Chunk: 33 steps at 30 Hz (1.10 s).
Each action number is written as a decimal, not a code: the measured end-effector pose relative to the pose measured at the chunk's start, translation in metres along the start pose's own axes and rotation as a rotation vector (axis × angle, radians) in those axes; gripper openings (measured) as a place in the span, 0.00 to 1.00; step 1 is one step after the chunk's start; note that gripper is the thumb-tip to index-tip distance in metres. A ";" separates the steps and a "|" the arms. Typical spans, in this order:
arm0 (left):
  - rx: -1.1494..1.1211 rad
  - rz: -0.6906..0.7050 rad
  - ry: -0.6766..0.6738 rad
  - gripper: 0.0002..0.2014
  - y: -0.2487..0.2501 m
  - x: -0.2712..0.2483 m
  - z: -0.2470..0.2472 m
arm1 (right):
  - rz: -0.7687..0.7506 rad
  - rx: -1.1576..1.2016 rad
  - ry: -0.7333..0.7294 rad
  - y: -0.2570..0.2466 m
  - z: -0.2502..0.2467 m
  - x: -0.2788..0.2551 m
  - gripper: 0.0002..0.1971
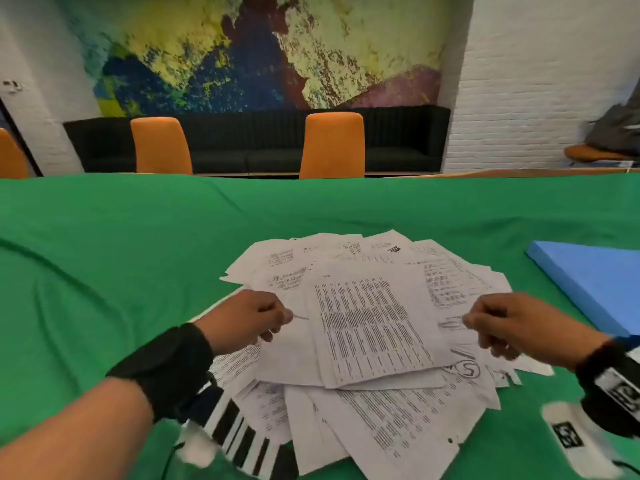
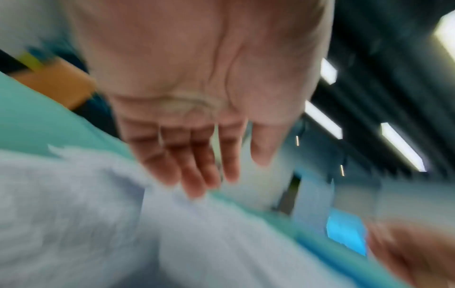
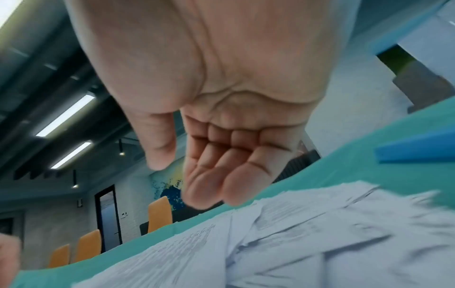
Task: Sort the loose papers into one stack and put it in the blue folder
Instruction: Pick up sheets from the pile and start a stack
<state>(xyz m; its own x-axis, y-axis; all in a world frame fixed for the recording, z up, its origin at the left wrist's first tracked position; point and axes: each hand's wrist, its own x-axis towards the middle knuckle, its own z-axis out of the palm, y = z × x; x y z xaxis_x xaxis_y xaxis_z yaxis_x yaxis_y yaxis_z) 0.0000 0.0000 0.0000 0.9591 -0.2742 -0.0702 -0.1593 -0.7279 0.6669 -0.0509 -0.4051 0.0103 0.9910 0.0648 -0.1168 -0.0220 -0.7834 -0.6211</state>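
Note:
A loose, fanned pile of printed white papers (image 1: 367, 327) lies on the green tablecloth (image 1: 104, 271) in front of me. My left hand (image 1: 273, 320) hovers over the pile's left edge with its fingers loosely curled and holding nothing. My right hand (image 1: 481, 327) hovers the same way over the right edge. The blurred left wrist view shows the left hand (image 2: 216, 167) just above the papers (image 2: 98, 224). In the right wrist view the right hand (image 3: 194, 175) is empty above the papers (image 3: 295, 243). The closed blue folder (image 1: 595, 282) lies flat at the right, also seen as the folder (image 3: 418, 148).
Two orange chairs (image 1: 332, 143) stand at the table's far edge, before a black sofa (image 1: 401, 140). A black-and-white striped card (image 1: 242, 434) lies under the pile's near left corner. A white marker tag (image 1: 568, 434) lies at the near right.

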 end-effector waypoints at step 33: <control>0.624 -0.201 -0.500 0.22 0.018 0.152 -0.031 | 0.094 -0.500 -0.416 -0.045 0.023 0.165 0.64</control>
<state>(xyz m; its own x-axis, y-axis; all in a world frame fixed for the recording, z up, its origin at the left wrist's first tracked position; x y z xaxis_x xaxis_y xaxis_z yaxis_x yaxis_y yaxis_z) 0.1506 -0.0349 0.0241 0.7889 -0.2417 -0.5650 -0.2377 -0.9679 0.0821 0.1107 -0.3448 0.0008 0.8519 0.1371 -0.5054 0.0573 -0.9837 -0.1704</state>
